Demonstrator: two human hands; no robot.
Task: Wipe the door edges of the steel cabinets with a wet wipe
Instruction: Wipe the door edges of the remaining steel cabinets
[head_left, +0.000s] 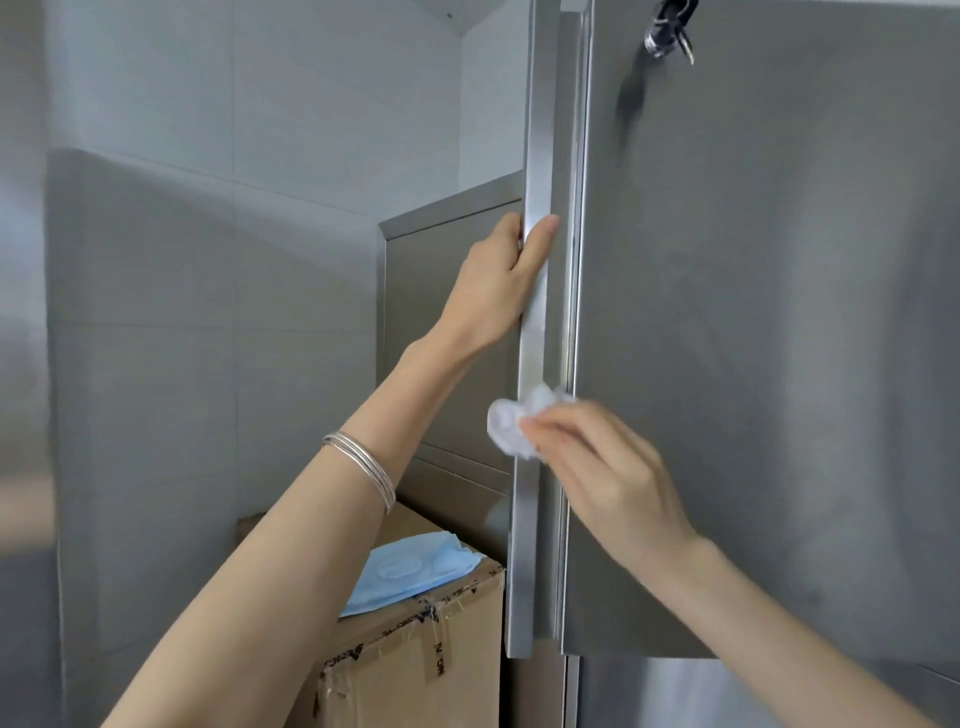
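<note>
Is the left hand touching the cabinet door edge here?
Touching. The head view shows the left hand wrapped around the door edge, thumb across its front face and fingers behind it, with no gap.

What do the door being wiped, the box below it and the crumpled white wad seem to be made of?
The grey cabinet door: brushed steel by its dull sheen and soft reflections. The brown taped box: cardboard, matte, with clear tape. The crumpled white wad in the right hand: probably a soft wet wipe.

We saw our right hand (597, 467) motion-blurred, hiding part of the wet wipe (519, 423). At one o'clock, the keys (670, 31) were cropped by the top edge.
</note>
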